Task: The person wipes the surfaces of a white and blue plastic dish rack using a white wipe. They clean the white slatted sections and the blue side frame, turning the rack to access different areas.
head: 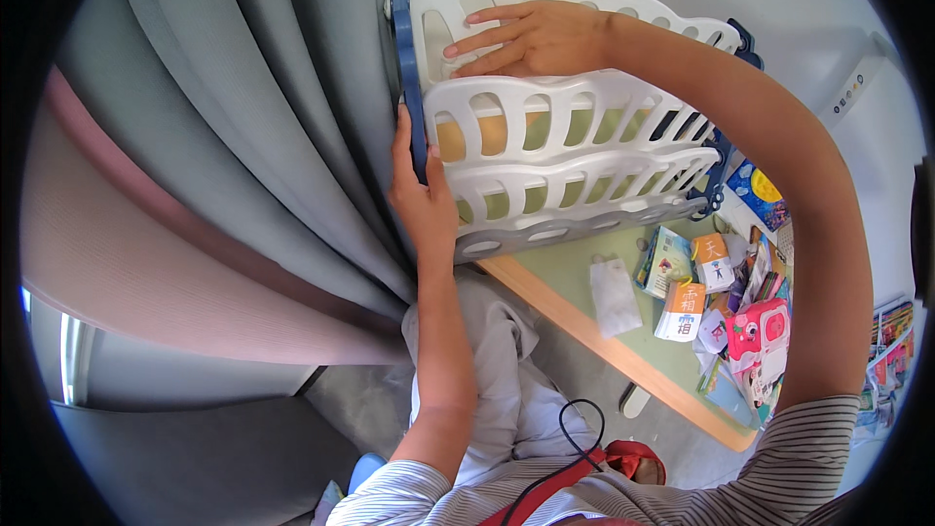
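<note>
A white plastic book rack (522,120) with slotted tiers stands before me on a table. My left hand (424,204) has its thumb and fingers around the blue side frame (409,80) at the rack's left end. Above the middle tier, my right hand (529,42) reaches in behind the slotted front, palm down and fingers apart. Nothing shows in that hand; whether its fingertips touch the back panel is hard to tell. A grey slotted rail (540,234) forms the rack's lower front edge. The blue right-hand frame (719,168) is partly covered by my forearm.
The green-topped table (573,277) has a wooden edge. On it lie a white cloth or tissue (615,298), ringed character cards (683,310), a pink packet (756,329) and several books. Grey curtains (292,124) hang close at the left. More books (891,336) are at far right.
</note>
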A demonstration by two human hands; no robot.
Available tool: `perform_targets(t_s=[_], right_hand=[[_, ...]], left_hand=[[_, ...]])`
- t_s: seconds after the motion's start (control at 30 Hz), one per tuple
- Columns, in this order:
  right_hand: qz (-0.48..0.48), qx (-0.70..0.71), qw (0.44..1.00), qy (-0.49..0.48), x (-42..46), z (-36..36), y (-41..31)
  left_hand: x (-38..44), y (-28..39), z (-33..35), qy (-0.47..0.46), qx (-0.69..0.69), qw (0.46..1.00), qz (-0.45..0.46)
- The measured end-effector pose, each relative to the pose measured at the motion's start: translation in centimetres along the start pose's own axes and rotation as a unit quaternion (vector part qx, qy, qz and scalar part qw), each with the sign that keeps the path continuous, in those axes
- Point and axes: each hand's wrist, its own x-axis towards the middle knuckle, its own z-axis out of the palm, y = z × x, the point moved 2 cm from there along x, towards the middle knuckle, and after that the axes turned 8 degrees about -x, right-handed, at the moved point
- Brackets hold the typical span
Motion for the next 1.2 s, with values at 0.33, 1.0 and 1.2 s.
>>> perform_targets(t_s=[0.33, 1.0, 1.2], right_hand=[[-0.036, -0.023, 0.998, 0.036, 3.2, 2.4, -0.1], [-0.036, 0.026, 0.997, -0.069, -3.1, 0.9, -1.2], [-0.063, -0.003, 0.994, -0.086, -5.7, -0.1, -1.1]], left_hand=[[-0.2, -0.2, 0.5, 0.016, 0.004, 0.999, 0.034], [0.0, -0.8, 0.1, -0.016, -0.033, 0.999, 0.005], [0.1, -0.8, -0.1, -0.012, -0.024, 1.0, 0.011]])
